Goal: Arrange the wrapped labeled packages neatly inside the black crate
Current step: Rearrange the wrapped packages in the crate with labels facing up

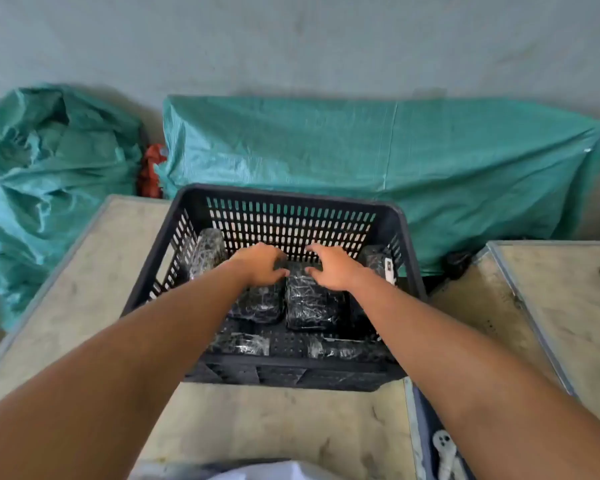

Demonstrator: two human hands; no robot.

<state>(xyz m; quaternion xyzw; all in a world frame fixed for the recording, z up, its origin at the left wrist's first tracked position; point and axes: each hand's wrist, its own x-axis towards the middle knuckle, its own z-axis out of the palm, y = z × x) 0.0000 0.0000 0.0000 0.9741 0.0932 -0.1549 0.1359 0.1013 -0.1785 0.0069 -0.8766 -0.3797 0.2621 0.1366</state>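
The black slotted crate point(284, 195) sits on a beige table, and both my arms reach into it. Several packages wrapped in black shiny film lie inside. My left hand point(260, 265) rests on top of one package point(257, 304) in the middle. My right hand point(333, 268) lies with spread fingers on the neighbouring package point(307, 306). Another package point(207, 251) stands on end against the left wall. One with a white label point(378, 263) stands in the right rear corner. Two more packages point(243, 342) lie along the near wall.
The beige table point(84, 289) has a metal edge; a second table point(561, 306) stands to the right across a narrow gap. Green woven sacks point(361, 150) lean against the grey wall behind. A white object point(444, 445) lies in the gap.
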